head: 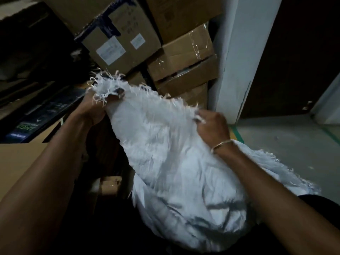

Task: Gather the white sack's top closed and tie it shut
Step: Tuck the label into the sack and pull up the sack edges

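A white woven sack (176, 172) with a frayed top edge stands in front of me, bulging at the bottom. My left hand (97, 109) grips the far left corner of the sack's top, with loose threads sticking out around the fingers. My right hand (211, 126), with a thin metal bangle on the wrist, pinches the top edge further to the right. The edge is stretched between the two hands. No cord or tie is visible.
Stacked cardboard boxes (184, 57) fill the space behind the sack. Dark boxes (36, 111) and a brown carton (18, 162) lie at the left. A white pillar (244, 52) stands at the right, with grey floor (285, 140) and a dark door beyond.
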`<state>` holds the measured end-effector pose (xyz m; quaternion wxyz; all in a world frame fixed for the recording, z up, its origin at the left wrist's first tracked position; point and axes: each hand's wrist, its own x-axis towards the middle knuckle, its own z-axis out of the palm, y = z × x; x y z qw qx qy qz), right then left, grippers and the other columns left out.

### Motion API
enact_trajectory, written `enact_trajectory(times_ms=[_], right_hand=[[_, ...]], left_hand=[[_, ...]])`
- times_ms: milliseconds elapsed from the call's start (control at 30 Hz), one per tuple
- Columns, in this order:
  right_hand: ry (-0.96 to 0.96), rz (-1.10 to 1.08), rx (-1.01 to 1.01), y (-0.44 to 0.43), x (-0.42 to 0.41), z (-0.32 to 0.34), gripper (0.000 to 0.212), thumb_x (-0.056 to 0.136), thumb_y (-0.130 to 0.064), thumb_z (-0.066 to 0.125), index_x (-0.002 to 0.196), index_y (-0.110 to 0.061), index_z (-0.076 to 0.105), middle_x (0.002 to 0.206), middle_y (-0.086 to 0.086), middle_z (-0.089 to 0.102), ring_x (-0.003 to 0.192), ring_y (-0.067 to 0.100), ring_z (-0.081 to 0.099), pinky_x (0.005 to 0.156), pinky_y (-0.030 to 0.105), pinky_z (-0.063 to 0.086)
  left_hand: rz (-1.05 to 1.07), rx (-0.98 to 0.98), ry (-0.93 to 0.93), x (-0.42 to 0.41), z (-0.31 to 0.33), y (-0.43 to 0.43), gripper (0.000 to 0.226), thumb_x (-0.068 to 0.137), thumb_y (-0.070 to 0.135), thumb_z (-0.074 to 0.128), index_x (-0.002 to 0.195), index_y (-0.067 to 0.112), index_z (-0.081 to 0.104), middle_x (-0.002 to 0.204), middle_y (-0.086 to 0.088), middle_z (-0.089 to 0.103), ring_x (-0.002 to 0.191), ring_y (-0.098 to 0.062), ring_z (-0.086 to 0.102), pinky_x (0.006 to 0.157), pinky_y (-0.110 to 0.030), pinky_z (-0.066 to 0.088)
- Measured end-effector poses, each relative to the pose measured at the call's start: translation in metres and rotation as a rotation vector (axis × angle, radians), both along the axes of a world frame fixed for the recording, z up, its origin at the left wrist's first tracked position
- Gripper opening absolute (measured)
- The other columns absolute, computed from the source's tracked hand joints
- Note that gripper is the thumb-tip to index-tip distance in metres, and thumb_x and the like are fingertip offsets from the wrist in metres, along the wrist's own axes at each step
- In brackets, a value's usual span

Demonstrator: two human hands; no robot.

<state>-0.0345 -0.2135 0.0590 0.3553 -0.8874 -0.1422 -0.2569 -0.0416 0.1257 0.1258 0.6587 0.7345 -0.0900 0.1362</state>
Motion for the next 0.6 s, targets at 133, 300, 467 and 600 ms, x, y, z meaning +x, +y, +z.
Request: enact_trajectory(times_ms=[133,300,467,600], right_hand=[[0.042,0.057,0.047,-0.02,0.034,0.057,0.038,0.079,-0.009,0.072,0.11,-0.018,0.051,0.102,0.0,0.067,0.092,0.022,0.065,0.079,0.034,0.051],[0.089,0.025,-0.211,-0.023,0.055,0.071,0.02,0.081,-0.016,0.068,0.101,-0.012,0.069,0.102,0.011,0.073,0.103,0.032,0.066,0.081,0.031,0.05],[0.072,0.051,-0.209,-0.022,0.054,0.071,0.012,0.079,-0.015,0.067,0.085,-0.005,0.068,0.087,0.015,0.071,0.094,0.036,0.066,0.071,0.037,0.051],[0.132,0.031,-0.166,-0.033,0.051,0.072,0.024,0.082,-0.012,0.069,0.106,-0.009,0.073,0.108,0.014,0.072,0.107,0.031,0.064,0.079,0.024,0.045]], left_hand=[[0.103,-0.056,-0.022,0.012,0.007,-0.011,0.016,0.089,0.0,0.071,0.101,0.007,0.078,0.087,0.003,0.078,0.081,-0.013,0.072,0.088,-0.037,0.055],[-0.113,-0.243,0.221,0.023,0.039,-0.062,0.039,0.087,-0.004,0.05,0.063,0.011,0.076,0.07,-0.003,0.072,0.067,-0.02,0.068,0.07,-0.029,0.055],[-0.106,0.426,0.141,0.04,0.038,-0.089,0.031,0.063,0.0,0.087,0.092,0.002,0.076,0.087,-0.009,0.075,0.076,-0.019,0.069,0.075,-0.035,0.058],[0.046,0.184,0.064,0.047,0.036,-0.095,0.031,0.061,0.008,0.073,0.092,0.005,0.076,0.08,-0.007,0.071,0.071,-0.016,0.063,0.066,-0.026,0.052]])
